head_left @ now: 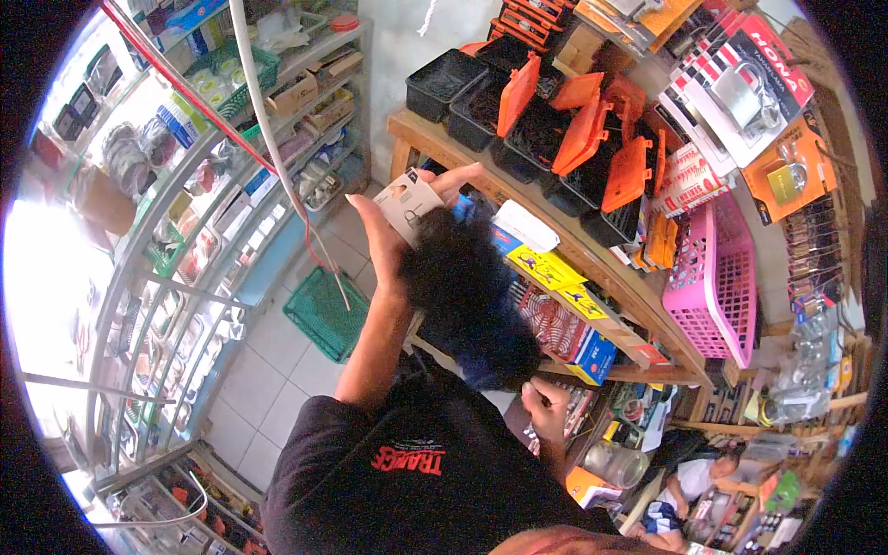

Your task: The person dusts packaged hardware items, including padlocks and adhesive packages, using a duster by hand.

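Observation:
My left hand (386, 236) is raised in front of me, holding a small pale card (408, 205) with a dark outline drawing printed on it. A dark, fluffy duster (472, 296) spreads across the middle, overlapping the card's lower right edge. At the duster's lower end, my right hand (548, 410) is closed, seemingly round its handle, most of which is hidden. Just beyond the duster runs a wooden shelf (444, 139) with black bins (446, 83) and open orange cases (578, 139).
To the left stand glass-fronted shelves (199, 213) of small goods. A green basket (326, 314) sits on the tiled floor (277, 370). Red and white cables (264, 120) hang nearby. A pink basket (712, 287) is at the right. Another person (689, 490) sits at lower right.

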`<state>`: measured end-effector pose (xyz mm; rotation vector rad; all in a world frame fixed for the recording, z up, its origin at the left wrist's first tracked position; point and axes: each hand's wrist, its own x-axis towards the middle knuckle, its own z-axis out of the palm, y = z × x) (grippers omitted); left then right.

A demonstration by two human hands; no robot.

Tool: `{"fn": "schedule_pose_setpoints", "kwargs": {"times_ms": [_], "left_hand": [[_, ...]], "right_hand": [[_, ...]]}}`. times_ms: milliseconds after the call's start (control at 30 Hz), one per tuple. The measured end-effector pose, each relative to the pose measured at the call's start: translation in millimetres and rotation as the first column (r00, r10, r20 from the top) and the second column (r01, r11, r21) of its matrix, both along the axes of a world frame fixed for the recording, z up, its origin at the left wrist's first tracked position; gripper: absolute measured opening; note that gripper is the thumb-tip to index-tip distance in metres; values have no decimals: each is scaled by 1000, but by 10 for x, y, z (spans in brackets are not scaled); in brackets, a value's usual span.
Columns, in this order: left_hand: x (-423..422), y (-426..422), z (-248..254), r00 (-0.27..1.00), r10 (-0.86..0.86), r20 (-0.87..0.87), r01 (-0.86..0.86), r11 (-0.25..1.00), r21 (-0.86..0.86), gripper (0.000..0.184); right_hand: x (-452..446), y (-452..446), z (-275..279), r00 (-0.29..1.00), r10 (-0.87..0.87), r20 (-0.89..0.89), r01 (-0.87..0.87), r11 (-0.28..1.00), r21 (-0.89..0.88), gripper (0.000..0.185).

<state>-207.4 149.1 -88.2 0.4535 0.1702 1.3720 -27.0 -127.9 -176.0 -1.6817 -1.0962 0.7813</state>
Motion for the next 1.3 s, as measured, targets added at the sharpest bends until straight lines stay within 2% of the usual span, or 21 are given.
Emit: {"fn": "schedule_pose_setpoints", "kwargs": {"times_ms": [33, 133, 233, 300, 333, 433, 533, 633, 667, 700, 800, 833, 900, 933, 967, 1000, 1033, 1067, 1167, 1233, 1300], "left_hand": [[2, -18, 12, 1000, -13, -1, 13, 1000, 1, 86], [-12, -105, 136, 999, -44, 9, 44, 999, 13, 86], [-18, -154, 207, 995, -82, 49, 81, 996, 30, 85], [-7, -157, 176, 989, -127, 75, 124, 992, 31, 85], [-1, -173, 155, 948, -221, 230, 206, 974, 90, 85], [8, -164, 138, 981, -159, 111, 150, 985, 85, 85], [34, -166, 133, 919, -289, 268, 252, 954, 164, 84], [30, -68, -62, 867, -404, 292, 311, 896, 316, 92], [34, -88, -41, 812, -447, 377, 367, 891, 266, 94], [47, -127, -4, 747, -479, 460, 427, 877, 220, 97], [72, -169, 4, 653, -549, 521, 471, 834, 289, 90], [73, -176, -12, 644, -571, 509, 458, 821, 341, 84], [49, -227, 50, 801, -512, 311, 458, 858, 232, 81], [33, -278, 102, 898, -432, 84, 427, 902, 72, 83], [79, -289, 23, 946, -309, -92, 316, 947, 65, 84], [126, -297, -57, 944, -183, -276, 208, 976, 62, 85], [150, -211, -302, 870, -174, -461, 255, 960, 118, 80], [139, -160, -246, 767, -138, -626, 310, 935, 174, 74], [114, -183, 61, 912, -368, -183, 380, 925, 30, 55], [156, -171, 96, 909, -417, -11, 417, 909, 15, 49], [308, -66, -207, 904, -428, 3, 427, 901, 76, 49]], "right_hand": [[-16, -10, -25, 997, -60, -56, 60, 998, -6, 31], [-21, 43, 160, 995, 96, 30, -95, 994, -45, 32], [-39, 59, 116, 999, -10, -38, 9, 999, -38, 33], [-22, 40, 159, 998, 58, 21, -56, 996, -70, 24], [-17, 41, 176, 994, 93, 50, -89, 992, -86, 20], [-23, 84, 169, 997, 45, -67, -48, 997, -57, 23], [-34, 139, 208, 979, 205, -19, -206, 977, -63, 36], [-83, 150, 170, 999, 28, -39, -30, 999, -29, 36], [-96, 201, 176, 999, 35, -19, -34, 998, 44, 35], [-102, 215, 178, 996, 77, -49, -77, 997, 12, 35], [-100, 252, 186, 969, 159, -187, -176, 982, -75, 33], [-105, 280, 205, 982, 95, -163, -102, 994, -41, 34], [-129, 366, 274, 992, -33, -124, 37, 999, 30, 34], [-179, 382, 287, 989, -45, -141, 49, 998, 30, 35], [-198, 389, 309, 986, 45, -161, -45, 999, 4, 35], [-205, 411, 332, 975, 131, -180, -136, 991, -13, 35], [-209, 431, 346, 957, 214, -198, -224, 974, -26, 35], [-218, 444, 314, 968, 176, -181, -181, 984, -7, 35], [-261, 541, 300, 975, -73, -209, 66, 997, -37, 34], [-241, 552, 254, 974, 71, -213, -81, 996, -37, 34], [-253, 518, 201, 964, 132, -230, -160, 981, -105, 34]]}}
